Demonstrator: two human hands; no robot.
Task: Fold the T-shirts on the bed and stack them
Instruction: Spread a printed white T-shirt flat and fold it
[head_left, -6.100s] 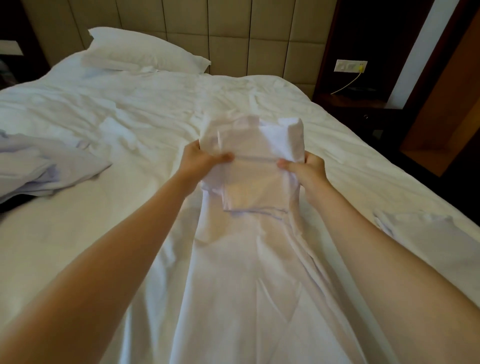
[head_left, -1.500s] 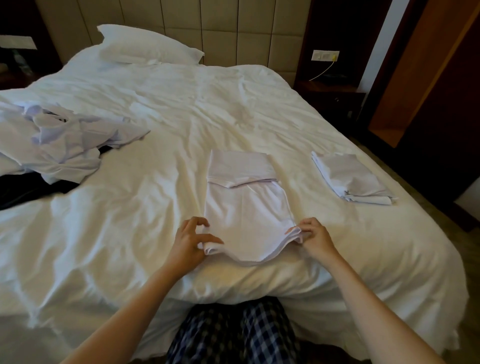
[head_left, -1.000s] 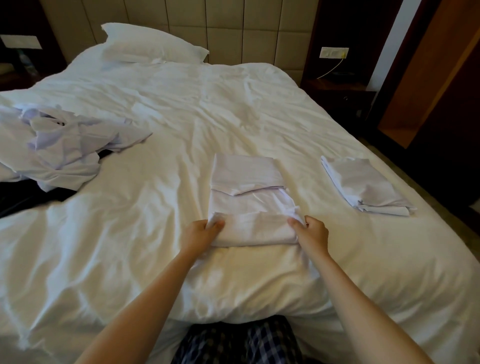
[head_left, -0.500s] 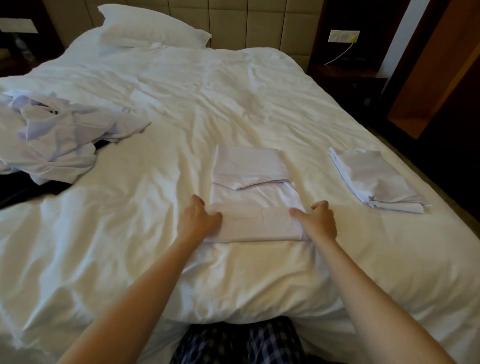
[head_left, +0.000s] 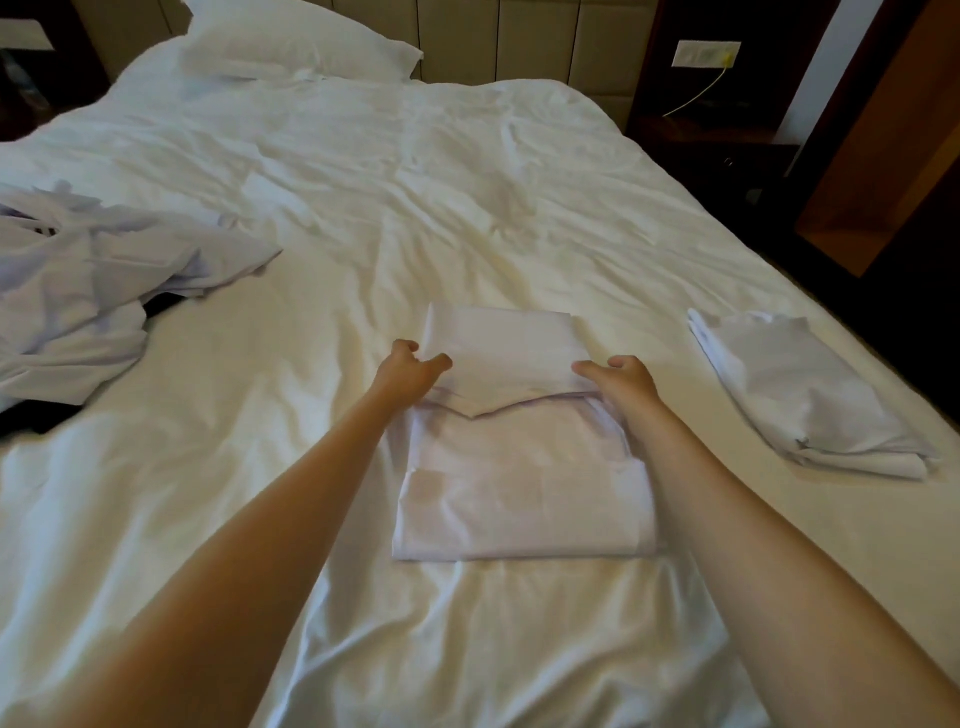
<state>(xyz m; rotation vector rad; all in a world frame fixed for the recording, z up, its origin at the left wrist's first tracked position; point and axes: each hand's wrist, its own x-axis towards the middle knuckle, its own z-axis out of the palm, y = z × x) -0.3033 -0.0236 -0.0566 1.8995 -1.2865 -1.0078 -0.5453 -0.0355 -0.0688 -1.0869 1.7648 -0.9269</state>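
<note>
A white T-shirt (head_left: 519, 478) lies partly folded in the middle of the bed (head_left: 415, 208), its near end doubled over and its far flap folded toward me. My left hand (head_left: 408, 371) pinches the left edge of the far flap. My right hand (head_left: 621, 379) grips the flap's right edge, thumb on top. A folded white T-shirt (head_left: 800, 395) lies to the right near the bed's edge. A heap of unfolded pale T-shirts (head_left: 88, 280) sits at the left, over something black.
A white pillow (head_left: 291, 44) lies at the head of the bed against the padded headboard. A dark bedside table (head_left: 711, 140) and a wall socket with a yellow cable (head_left: 701, 54) stand at the right. The bed's right edge drops to dark floor.
Both hands folded the shirt's near end up from the bed's front edge, then moved forward from that fold to the far flap and took hold of its two side edges.
</note>
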